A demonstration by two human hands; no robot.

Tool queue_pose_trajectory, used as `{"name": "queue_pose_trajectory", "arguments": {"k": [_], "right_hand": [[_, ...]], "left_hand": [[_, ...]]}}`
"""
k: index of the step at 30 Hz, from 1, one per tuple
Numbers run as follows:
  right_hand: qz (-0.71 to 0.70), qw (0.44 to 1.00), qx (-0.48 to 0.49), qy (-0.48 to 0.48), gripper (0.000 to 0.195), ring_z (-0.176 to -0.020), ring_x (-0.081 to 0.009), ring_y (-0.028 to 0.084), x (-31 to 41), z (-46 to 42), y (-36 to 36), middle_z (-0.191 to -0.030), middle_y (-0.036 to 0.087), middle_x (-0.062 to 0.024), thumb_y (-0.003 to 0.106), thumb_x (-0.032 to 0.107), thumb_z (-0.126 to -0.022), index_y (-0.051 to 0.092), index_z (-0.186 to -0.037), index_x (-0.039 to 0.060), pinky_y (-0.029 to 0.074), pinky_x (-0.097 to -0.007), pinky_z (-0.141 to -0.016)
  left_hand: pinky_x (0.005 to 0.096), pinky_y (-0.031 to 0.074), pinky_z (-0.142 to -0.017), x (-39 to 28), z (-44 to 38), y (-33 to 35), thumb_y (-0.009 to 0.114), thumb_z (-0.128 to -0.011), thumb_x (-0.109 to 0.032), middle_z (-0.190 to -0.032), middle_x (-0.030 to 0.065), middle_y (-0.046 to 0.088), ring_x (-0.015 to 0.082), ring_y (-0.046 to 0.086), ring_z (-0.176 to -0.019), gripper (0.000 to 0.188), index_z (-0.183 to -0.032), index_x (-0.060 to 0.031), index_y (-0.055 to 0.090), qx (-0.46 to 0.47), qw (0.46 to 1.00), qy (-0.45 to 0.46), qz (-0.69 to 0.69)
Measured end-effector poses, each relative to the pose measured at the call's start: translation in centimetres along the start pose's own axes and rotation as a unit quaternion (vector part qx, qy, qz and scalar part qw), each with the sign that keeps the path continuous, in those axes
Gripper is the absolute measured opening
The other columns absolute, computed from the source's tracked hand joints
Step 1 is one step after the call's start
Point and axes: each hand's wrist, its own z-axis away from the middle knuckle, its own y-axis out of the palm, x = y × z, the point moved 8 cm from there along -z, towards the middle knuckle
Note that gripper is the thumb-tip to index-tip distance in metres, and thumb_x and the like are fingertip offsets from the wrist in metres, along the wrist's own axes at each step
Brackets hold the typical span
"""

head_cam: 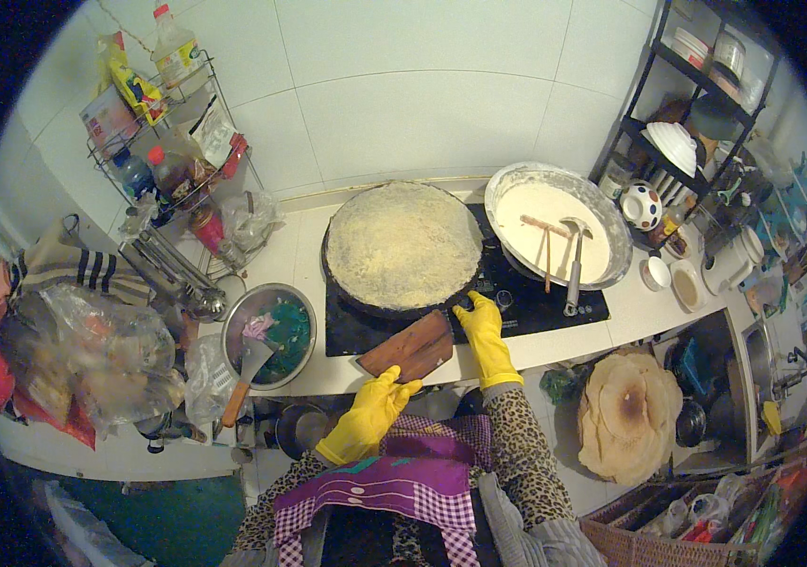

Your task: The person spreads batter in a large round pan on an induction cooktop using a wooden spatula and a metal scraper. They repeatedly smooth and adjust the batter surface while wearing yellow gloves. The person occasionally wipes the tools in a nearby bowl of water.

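In a yellow rubber glove, my left hand (369, 417) grips the lower edge of a flat dark wooden board (414, 347) in front of the cooktop. My right hand (483, 332), gloved alike, rests at the front of the black induction cooktop (354, 339), its thumb and forefinger apart near the griddle's rim. On the round griddle a thin pale pancake (403, 244) covers nearly the whole surface. To its right a large metal basin (620, 259) holds pale batter (527, 202), with a wooden T-shaped spreader (547, 248) and a metal-handled ladle (575, 273) resting in it.
A steel bowl (310, 354) of greenish water holds a cloth and a spatula (251, 372). Stacked flatbreads (629, 418) lie at the lower right. A wire rack (184, 106) with bottles stands left; a black shelf (630, 127) stands right. Plastic bags (99, 347) crowd the left counter.
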Motion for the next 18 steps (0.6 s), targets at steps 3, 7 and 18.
{"name": "queue_pose_trajectory", "arguments": {"k": [3,7,18], "right_hand": [[-0.003,1.0,-0.006,-0.005,0.056,-0.108,-0.0337,0.06,0.2,0.1,-0.1,-0.115,0.064,-0.0191,0.075,0.033,-0.073,0.062,-0.122,0.0072,0.047,-0.0408,-0.093],[-0.001,1.0,0.001,-0.001,0.056,-0.109,-0.0336,0.06,0.2,0.0,-0.1,-0.115,0.064,-0.019,0.076,0.032,-0.073,0.062,-0.121,0.0073,0.047,-0.0406,-0.093],[-0.076,0.997,0.007,-0.007,0.06,-0.101,-0.0288,0.065,-0.4,0.0,0.4,-0.112,0.066,-0.0208,0.078,0.02,-0.072,0.058,-0.126,0.0027,0.05,-0.0346,-0.087]], "left_hand": [[0.0255,0.061,-0.06,-0.1,0.2,0.2,0.056,-0.097,-0.022,-0.099,0.0263,0.063,0.0272,0.067,-0.081,0.036,-0.111,0.0109,0.051,-0.007,1.0,0.003,-0.009],[0.0246,0.06,-0.059,0.1,0.1,0.3,0.055,-0.097,-0.022,-0.099,0.0262,0.063,0.0267,0.067,-0.082,0.037,-0.112,0.0114,0.051,-0.003,1.0,-0.012,0.004],[0.0297,0.055,-0.08,1.1,-1.4,-2.1,0.056,-0.096,-0.024,-0.109,0.0201,0.064,0.0304,0.064,-0.098,0.032,-0.115,0.0009,0.052,0.057,0.996,-0.061,-0.001]]}}
